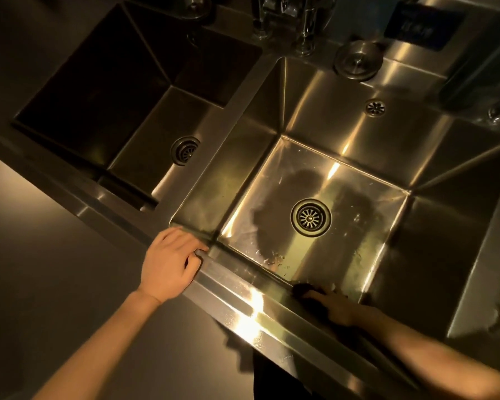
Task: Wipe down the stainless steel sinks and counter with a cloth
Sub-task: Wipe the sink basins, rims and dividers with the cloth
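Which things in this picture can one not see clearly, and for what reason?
1. Head view: the cloth under the right hand is only a dark shape in shadow, and how the fingers hold it is unclear.
2. The taps are cut off by the top edge.
3. The writing on the blue sign is blurred.
4. The far wall of the left sink is lost in darkness.

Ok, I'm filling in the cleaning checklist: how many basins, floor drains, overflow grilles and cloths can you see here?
Basins: 2, left basin and right basin
Floor drains: 2, left drain and right drain
Overflow grilles: 1, overflow grille
Cloths: 1, dark cloth at the right hand
Total: 6
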